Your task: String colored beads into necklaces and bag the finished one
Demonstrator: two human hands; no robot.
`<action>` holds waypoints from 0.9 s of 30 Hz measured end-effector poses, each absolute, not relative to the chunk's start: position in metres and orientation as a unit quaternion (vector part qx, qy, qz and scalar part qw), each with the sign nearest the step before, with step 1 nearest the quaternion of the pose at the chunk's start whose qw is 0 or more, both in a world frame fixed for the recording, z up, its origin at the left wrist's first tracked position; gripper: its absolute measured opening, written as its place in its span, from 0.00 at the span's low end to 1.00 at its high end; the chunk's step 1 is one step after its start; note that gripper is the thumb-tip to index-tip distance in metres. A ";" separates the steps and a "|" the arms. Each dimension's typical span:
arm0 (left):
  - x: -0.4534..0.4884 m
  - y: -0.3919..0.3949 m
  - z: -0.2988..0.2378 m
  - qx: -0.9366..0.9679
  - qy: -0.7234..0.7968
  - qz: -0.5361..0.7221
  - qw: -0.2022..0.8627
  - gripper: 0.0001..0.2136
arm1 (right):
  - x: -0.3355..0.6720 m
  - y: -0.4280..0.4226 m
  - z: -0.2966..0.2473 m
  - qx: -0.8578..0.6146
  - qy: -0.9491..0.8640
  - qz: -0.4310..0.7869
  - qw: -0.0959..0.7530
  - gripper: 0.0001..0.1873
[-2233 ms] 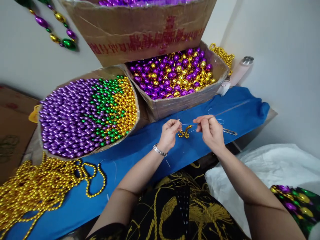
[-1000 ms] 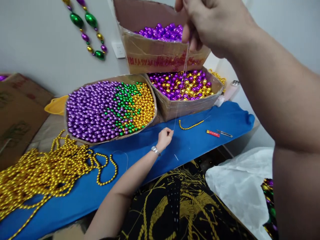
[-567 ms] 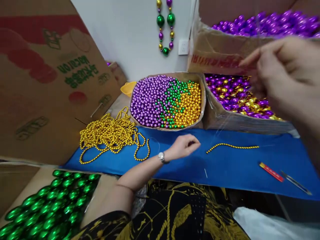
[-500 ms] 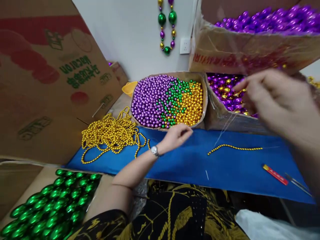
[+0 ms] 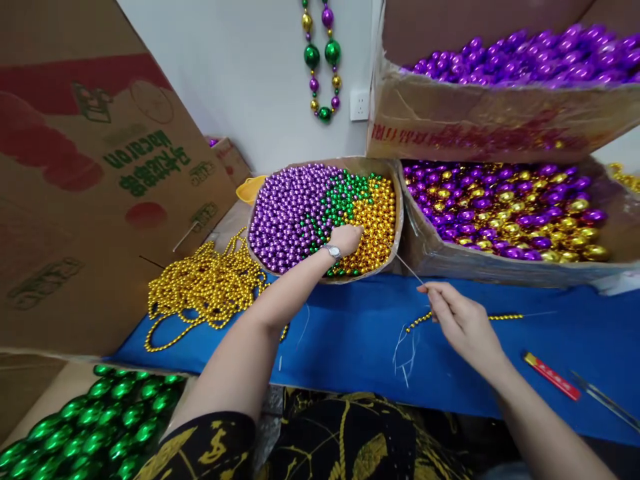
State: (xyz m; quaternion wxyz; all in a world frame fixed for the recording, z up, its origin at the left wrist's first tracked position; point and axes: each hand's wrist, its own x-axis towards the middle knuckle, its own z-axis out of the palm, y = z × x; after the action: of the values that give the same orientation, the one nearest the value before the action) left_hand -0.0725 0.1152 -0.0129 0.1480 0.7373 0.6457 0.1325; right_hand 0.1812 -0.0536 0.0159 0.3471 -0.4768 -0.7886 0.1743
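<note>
My left hand (image 5: pixel 346 238) reaches into a round cardboard box (image 5: pixel 385 263) of purple, green and gold beads; its fingers are curled down into the gold beads, and what they hold is hidden. My right hand (image 5: pixel 463 322) hovers over the blue cloth (image 5: pixel 350 333), pinching a thin needle (image 5: pixel 407 268) that points up and left. Clear thread (image 5: pixel 405 350) trails from it in loops on the cloth. A short strand of small gold beads (image 5: pixel 505 317) lies under and beside that hand.
A box of larger purple and gold beads (image 5: pixel 505 207) stands at right, with a box of purple beads (image 5: pixel 500 93) stacked above. A gold bead chain pile (image 5: pixel 205 283) lies left; green beads (image 5: pixel 95 420) bottom left. A red cutter (image 5: pixel 550 375) and tweezers (image 5: pixel 605 400) lie at right.
My left hand moved from the blue cloth up into the mixed bead box. My right hand came down from in front of the camera to the cloth beside the gold strand.
</note>
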 end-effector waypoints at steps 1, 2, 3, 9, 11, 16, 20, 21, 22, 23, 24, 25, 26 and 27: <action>-0.073 0.116 -0.012 0.733 0.648 0.135 0.154 0.06 | 0.182 -0.055 0.011 -0.484 -0.785 0.185 0.340 0.14; -0.075 0.115 -0.011 0.731 0.648 0.141 0.161 0.06 | 0.183 -0.056 0.006 -0.487 -0.783 0.197 0.333 0.15; -0.076 0.113 -0.008 0.730 0.646 0.148 0.168 0.07 | 0.184 -0.057 0.002 -0.487 -0.783 0.208 0.327 0.15; -0.083 0.057 0.009 0.615 0.513 0.386 0.458 0.12 | 0.183 -0.062 -0.015 -0.478 -0.779 0.183 0.363 0.12; -0.081 0.033 0.012 0.483 0.409 0.477 0.609 0.12 | 0.181 -0.062 -0.018 -0.465 -0.784 0.141 0.387 0.10; -0.070 0.000 0.013 0.336 0.330 0.508 0.721 0.14 | 0.177 -0.059 -0.027 -0.419 -0.809 0.068 0.406 0.09; -0.063 -0.003 0.010 0.299 0.313 0.522 0.735 0.13 | 0.177 -0.058 -0.030 -0.413 -0.814 0.046 0.406 0.09; -0.062 -0.003 0.009 0.295 0.312 0.524 0.736 0.13 | 0.177 -0.058 -0.030 -0.414 -0.814 0.043 0.406 0.09; -0.062 -0.002 0.008 0.294 0.311 0.526 0.735 0.13 | 0.178 -0.058 -0.030 -0.413 -0.814 0.040 0.407 0.09; -0.061 -0.002 0.007 0.294 0.310 0.527 0.735 0.13 | 0.178 -0.059 -0.030 -0.413 -0.814 0.036 0.406 0.09; -0.061 -0.002 0.006 0.296 0.310 0.526 0.735 0.14 | 0.179 -0.059 -0.029 -0.414 -0.815 0.032 0.405 0.09; -0.061 -0.002 0.005 0.299 0.309 0.523 0.736 0.14 | 0.180 -0.060 -0.029 -0.414 -0.815 0.029 0.404 0.09; -0.061 -0.002 0.005 0.302 0.308 0.520 0.737 0.14 | 0.180 -0.060 -0.029 -0.415 -0.816 0.026 0.402 0.09; -0.061 -0.002 0.005 0.306 0.306 0.518 0.738 0.15 | 0.181 -0.061 -0.028 -0.415 -0.816 0.025 0.401 0.09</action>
State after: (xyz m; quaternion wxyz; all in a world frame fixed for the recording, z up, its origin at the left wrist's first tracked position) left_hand -0.0611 -0.0025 0.0050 0.7383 0.3059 0.3057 0.5176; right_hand 0.1810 -0.0608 -0.0284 0.4013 -0.4151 -0.8161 0.0246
